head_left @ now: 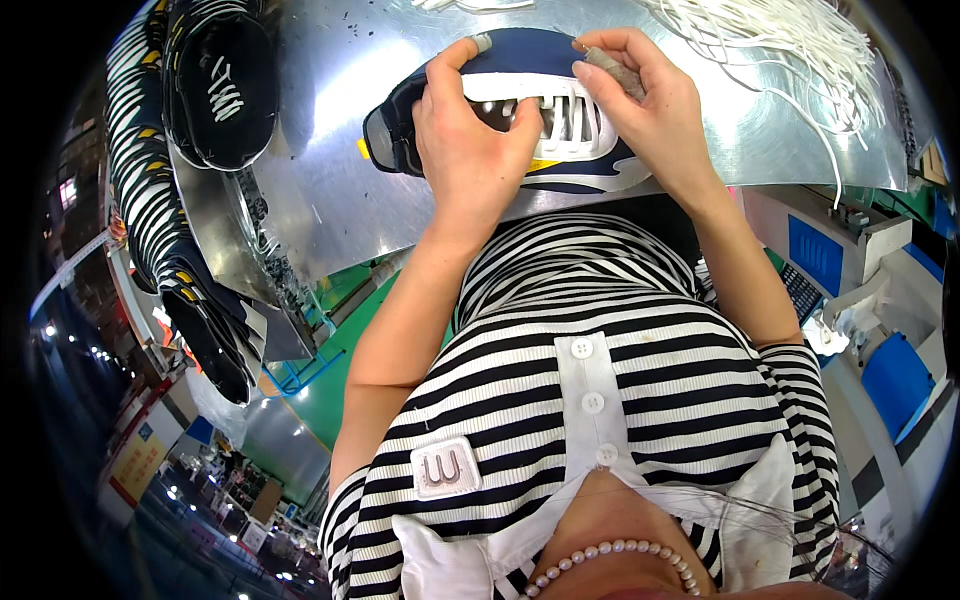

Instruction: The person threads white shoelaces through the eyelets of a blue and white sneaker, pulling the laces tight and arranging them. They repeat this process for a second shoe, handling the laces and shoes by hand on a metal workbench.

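Observation:
A navy sneaker [520, 50] with a white lacing panel, white laces [570, 115] and yellow accents lies on the metal table, its heel to the left. My left hand [470, 150] grips it around the collar. The thumb presses at the lacing opening while the fingers reach over the far side. Close to the lacing panel's right end, my right hand [645, 105] has its thumb and fingertips drawn together. A beige wrap [615, 72] covers one of its fingers. Whatever sits between those fingertips is too small to tell.
Loose white shoelaces [790, 50] are heaped at the table's [330, 210] far right, one hanging over the edge. A dark shoe [220, 95] lies at the far left, beside a long row of shoes [150, 200]. Machinery with blue panels [815, 255] stands at right.

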`<state>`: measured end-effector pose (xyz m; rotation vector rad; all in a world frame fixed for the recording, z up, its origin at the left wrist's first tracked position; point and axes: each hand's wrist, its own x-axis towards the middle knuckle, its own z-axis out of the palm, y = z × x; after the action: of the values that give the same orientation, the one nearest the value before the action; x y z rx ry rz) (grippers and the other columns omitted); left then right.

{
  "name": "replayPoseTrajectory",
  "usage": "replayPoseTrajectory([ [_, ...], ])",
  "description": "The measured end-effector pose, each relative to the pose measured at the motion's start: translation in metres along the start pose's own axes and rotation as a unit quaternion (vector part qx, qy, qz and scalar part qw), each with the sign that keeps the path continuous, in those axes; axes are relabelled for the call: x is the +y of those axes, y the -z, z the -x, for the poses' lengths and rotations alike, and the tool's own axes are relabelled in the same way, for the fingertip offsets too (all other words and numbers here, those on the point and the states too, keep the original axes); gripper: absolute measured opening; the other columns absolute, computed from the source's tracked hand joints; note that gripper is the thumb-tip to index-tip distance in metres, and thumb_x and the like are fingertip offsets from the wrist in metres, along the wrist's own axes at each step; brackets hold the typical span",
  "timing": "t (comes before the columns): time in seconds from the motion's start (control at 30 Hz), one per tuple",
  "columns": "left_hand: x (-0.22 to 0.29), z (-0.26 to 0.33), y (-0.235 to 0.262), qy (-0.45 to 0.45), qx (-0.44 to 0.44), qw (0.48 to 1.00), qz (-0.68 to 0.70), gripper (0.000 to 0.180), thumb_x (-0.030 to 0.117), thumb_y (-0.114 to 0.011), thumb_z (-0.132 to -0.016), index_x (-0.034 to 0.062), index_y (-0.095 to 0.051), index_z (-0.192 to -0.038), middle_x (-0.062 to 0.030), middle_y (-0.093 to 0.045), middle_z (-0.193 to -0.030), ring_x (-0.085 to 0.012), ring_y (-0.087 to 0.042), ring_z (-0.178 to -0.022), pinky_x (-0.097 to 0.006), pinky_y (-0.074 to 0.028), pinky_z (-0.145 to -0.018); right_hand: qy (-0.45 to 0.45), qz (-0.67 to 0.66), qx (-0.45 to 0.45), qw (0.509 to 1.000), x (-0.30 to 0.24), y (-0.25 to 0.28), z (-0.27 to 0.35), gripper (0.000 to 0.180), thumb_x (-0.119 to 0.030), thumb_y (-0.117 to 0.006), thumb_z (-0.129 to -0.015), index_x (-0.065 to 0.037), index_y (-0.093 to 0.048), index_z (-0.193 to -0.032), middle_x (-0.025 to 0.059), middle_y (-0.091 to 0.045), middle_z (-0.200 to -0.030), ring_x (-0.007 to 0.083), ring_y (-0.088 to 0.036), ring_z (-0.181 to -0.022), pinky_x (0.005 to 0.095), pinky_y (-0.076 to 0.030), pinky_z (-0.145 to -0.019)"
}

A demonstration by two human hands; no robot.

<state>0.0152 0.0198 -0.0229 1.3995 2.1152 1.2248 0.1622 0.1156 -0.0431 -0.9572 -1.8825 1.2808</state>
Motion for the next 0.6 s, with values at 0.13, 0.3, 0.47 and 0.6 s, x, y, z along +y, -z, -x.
replayPoseTrajectory([
  [0.13, 0.012, -0.014, 0.023, 0.139, -0.125, 0.956, 0.228, 0.054, -0.005, -0.071, -0.081, -0.002, -0.044, -0.127, -0.0139, -0.063, -0.108, -0.0179, -0.065, -0.097, -0.029, -0.054, -0.083, -0.054, 0.054, -0.002, 0.997, -0.009, 0.006, 0.0, 0.023, -0.011, -0.066, -0.091, -0.003, -0.063, -0.113, 0.0024, -0.068, -0.094, 0.0045, -0.06, -0.084, 0.0181, -0.048, -0.076],
  [0.3, 0.014, -0.015, 0.04, 0.24, -0.185, 0.906, 0.297, 0.051, -0.003, -0.071, -0.082, 0.0003, -0.048, -0.127, -0.014, -0.065, -0.111, -0.018, -0.065, -0.099, -0.031, -0.051, -0.088, -0.003, -0.19, 0.027, 0.981, -0.006, 0.007, -0.004, 0.021, -0.005, -0.067, -0.089, -0.004, -0.067, -0.109, 0.0011, -0.07, -0.098, 0.0047, -0.061, -0.084, 0.0195, -0.049, -0.07],
  [0.47, 0.018, -0.022, 0.038, 0.233, -0.2, 0.914, 0.265, 0.05, 0.006, -0.071, -0.085, -0.001, -0.046, -0.129, -0.0123, -0.067, -0.101, -0.0147, -0.064, -0.091, -0.028, -0.05, -0.083, 0.247, 0.101, -0.068, 0.961, -0.011, 0.003, -0.003, 0.028, 0.002, -0.071, -0.074, -0.01, -0.07, -0.099, 0.0024, -0.051, -0.07, 0.0117, -0.05, -0.053, 0.0258, -0.038, -0.048],
  [0.6, 0.016, -0.018, 0.037, 0.21, -0.178, 0.913, 0.302, 0.049, 0.01, -0.068, -0.089, -0.0016, -0.044, -0.131, -0.0117, -0.068, -0.093, -0.0144, -0.064, -0.088, -0.028, -0.051, -0.081, 0.191, 0.04, -0.054, 0.979, -0.015, -0.003, -0.003, 0.021, -0.004, -0.07, -0.077, -0.012, -0.068, -0.095, 0.0011, -0.06, -0.074, 0.0134, -0.058, -0.057, 0.0257, -0.044, -0.049],
])
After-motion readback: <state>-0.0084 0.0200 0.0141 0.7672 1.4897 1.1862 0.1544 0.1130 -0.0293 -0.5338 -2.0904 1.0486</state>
